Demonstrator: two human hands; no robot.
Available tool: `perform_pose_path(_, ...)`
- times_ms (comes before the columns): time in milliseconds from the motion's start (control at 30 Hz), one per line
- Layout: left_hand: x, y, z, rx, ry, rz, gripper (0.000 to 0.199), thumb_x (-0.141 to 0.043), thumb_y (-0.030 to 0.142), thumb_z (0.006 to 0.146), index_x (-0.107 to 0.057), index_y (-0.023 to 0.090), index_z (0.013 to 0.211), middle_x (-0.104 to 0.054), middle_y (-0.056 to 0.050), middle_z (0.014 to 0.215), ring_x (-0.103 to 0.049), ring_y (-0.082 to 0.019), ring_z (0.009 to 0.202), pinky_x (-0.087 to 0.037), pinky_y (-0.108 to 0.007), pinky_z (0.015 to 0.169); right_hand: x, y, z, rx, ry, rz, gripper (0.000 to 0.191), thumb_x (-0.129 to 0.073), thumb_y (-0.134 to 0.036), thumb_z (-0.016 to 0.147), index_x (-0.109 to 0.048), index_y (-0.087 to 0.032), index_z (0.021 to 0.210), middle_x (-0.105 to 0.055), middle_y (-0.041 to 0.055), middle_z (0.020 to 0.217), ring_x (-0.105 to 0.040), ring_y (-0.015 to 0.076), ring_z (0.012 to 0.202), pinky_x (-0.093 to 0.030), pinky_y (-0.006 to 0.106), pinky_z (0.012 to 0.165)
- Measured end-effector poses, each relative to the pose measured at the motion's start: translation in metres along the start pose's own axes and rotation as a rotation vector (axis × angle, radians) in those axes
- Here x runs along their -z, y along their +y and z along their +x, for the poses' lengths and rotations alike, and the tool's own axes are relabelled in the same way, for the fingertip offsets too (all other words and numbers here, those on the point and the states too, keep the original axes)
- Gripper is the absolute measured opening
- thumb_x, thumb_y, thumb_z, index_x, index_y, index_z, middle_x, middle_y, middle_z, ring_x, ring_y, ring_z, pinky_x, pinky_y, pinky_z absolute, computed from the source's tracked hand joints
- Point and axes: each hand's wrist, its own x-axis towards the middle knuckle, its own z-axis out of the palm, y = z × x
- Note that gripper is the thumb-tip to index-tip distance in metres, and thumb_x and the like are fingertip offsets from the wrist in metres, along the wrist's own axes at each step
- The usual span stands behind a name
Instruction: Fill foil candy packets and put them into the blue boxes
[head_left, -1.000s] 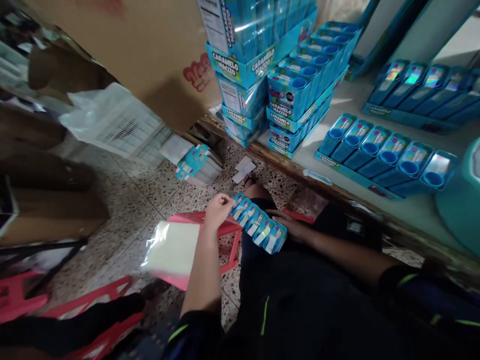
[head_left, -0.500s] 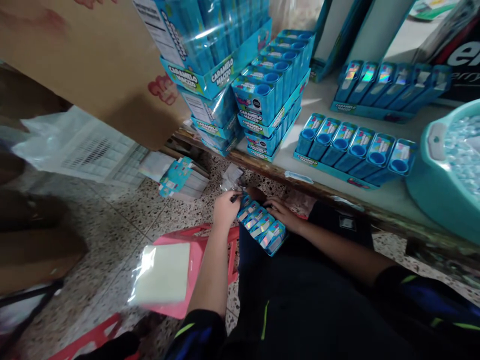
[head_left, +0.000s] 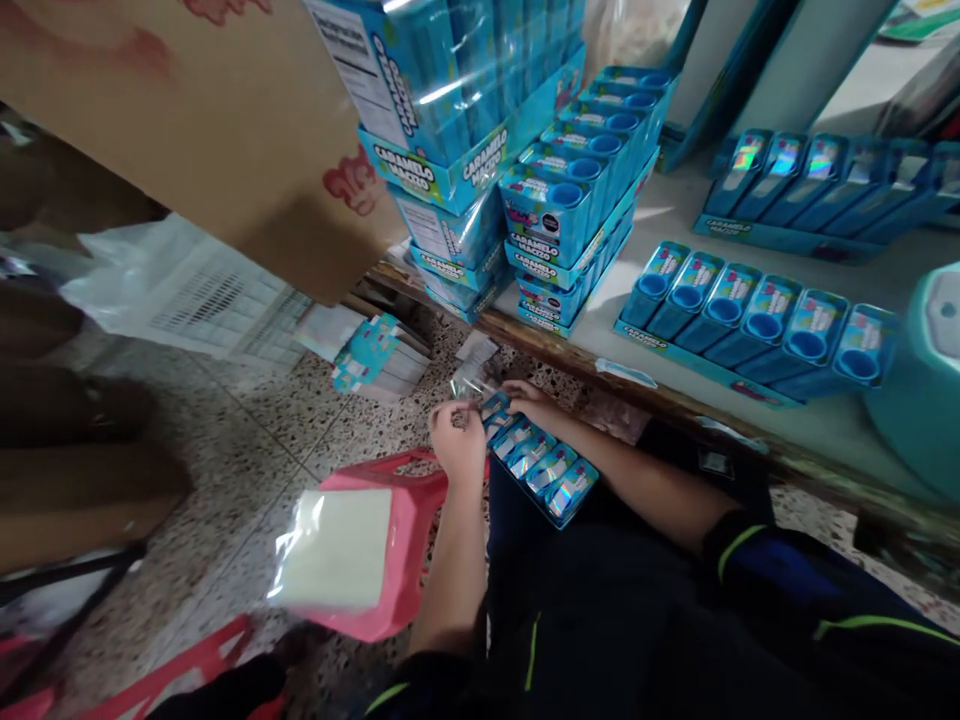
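Observation:
A blue tray of candy packs rests across my lap, its packs in a slanting row with shiny strips on top. My left hand is at the tray's far left end, fingers curled in; what they hold is too small to make out. Bent over the far end of the same tray, my right hand has its fingers closed on the last packs, the tips partly hidden. Clear plastic wrap shows just beyond both hands.
On the table stand stacked candy trays, a front tray, another behind it and a turquoise tub. A pink stool bears a plastic-wrapped pale stack. Folded cartons lie on the floor below a cardboard box.
My right hand has slid from the tray's side to its far end, closer to my left hand. A small dark item at my left fingers no longer shows. The view has shifted slightly.

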Motion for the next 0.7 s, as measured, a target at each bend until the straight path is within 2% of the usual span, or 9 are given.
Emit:
perform_pose_path(100, 0.008, -0.012, -0.010, 0.059, 0.002, -0.043, 0.023, -0.059, 0.039, 0.090, -0.068, 0.017, 0.094, -0.071, -0.007, 0.088, -0.070, -0.020, 0.081, -0.057, -0.034, 0.079, -0.004, 0.002, -0.004, -0.032, 0.038, 0.004, 0.043, -0.066, -0.010, 0.062, -0.067, -0.023, 0.104, -0.072, 0.0008, 0.099, -0.065, 0.0230, 0.110, -0.048, 0.040, 0.103)
perform_pose_path(167, 0.014, -0.015, -0.015, 0.054, 0.005, -0.064, 0.027, -0.059, 0.042, 0.090, -0.069, 0.017, 0.095, -0.072, -0.007, 0.089, -0.070, -0.019, 0.081, -0.057, -0.032, 0.079, -0.006, 0.001, -0.008, -0.034, 0.039, 0.002, 0.039, -0.066, -0.012, 0.063, -0.068, -0.022, 0.101, -0.072, 0.0008, 0.099, -0.065, 0.0222, 0.108, -0.049, 0.039, 0.103)
perform_pose_path(300, 0.025, -0.010, -0.026, -0.123, 0.019, -0.028, 0.024, -0.064, 0.041, 0.089, -0.072, 0.018, 0.088, -0.071, -0.007, 0.087, -0.067, -0.018, 0.079, -0.056, -0.032, 0.080, -0.009, 0.000, -0.016, -0.014, 0.000, -0.009, 0.034, -0.069, -0.014, 0.065, -0.069, -0.023, 0.098, -0.073, -0.0002, 0.098, -0.066, 0.0200, 0.102, -0.051, 0.037, 0.098)
perform_pose_path(400, 0.030, -0.004, -0.039, -0.220, -0.052, -0.020, 0.020, -0.066, 0.037, 0.090, -0.071, 0.019, 0.084, -0.070, -0.005, 0.080, -0.066, -0.018, 0.075, -0.054, -0.031, 0.077, -0.012, -0.001, -0.022, 0.021, -0.013, -0.016, 0.034, -0.073, -0.017, 0.067, -0.071, -0.022, 0.101, -0.073, 0.0008, 0.103, -0.066, 0.0196, 0.104, -0.051, 0.036, 0.099)
perform_pose_path(500, 0.030, -0.003, -0.051, -0.164, -0.061, -0.053, 0.021, -0.067, 0.039, 0.090, -0.070, 0.019, 0.084, -0.067, -0.004, 0.080, -0.066, -0.018, 0.078, -0.054, -0.033, 0.082, -0.014, -0.002, -0.028, 0.061, 0.006, -0.019, 0.031, -0.076, -0.022, 0.070, -0.073, -0.022, 0.101, -0.073, 0.0019, 0.110, -0.066, 0.0202, 0.108, -0.049, 0.037, 0.103)
perform_pose_path(600, 0.022, -0.009, -0.059, -0.068, 0.011, -0.148, 0.025, -0.074, 0.043, 0.084, -0.069, 0.019, 0.087, -0.067, -0.008, 0.099, -0.066, -0.022, 0.102, -0.052, -0.039, 0.098, -0.015, -0.004, -0.032, 0.086, 0.054, -0.021, 0.026, -0.077, -0.028, 0.073, -0.076, -0.021, 0.098, -0.074, 0.0035, 0.114, -0.066, 0.0218, 0.113, -0.048, 0.039, 0.107)
perform_pose_path(700, 0.011, -0.019, -0.066, 0.104, 0.049, -0.349, 0.039, -0.073, 0.049, 0.084, -0.067, 0.019, 0.108, -0.068, -0.010, 0.113, -0.066, -0.023, 0.110, -0.052, -0.039, 0.100, -0.013, -0.004, -0.035, 0.094, 0.101, -0.016, 0.025, -0.078, -0.032, 0.074, -0.077, -0.022, 0.097, -0.076, 0.0042, 0.114, -0.067, 0.0229, 0.114, -0.048, 0.039, 0.108)
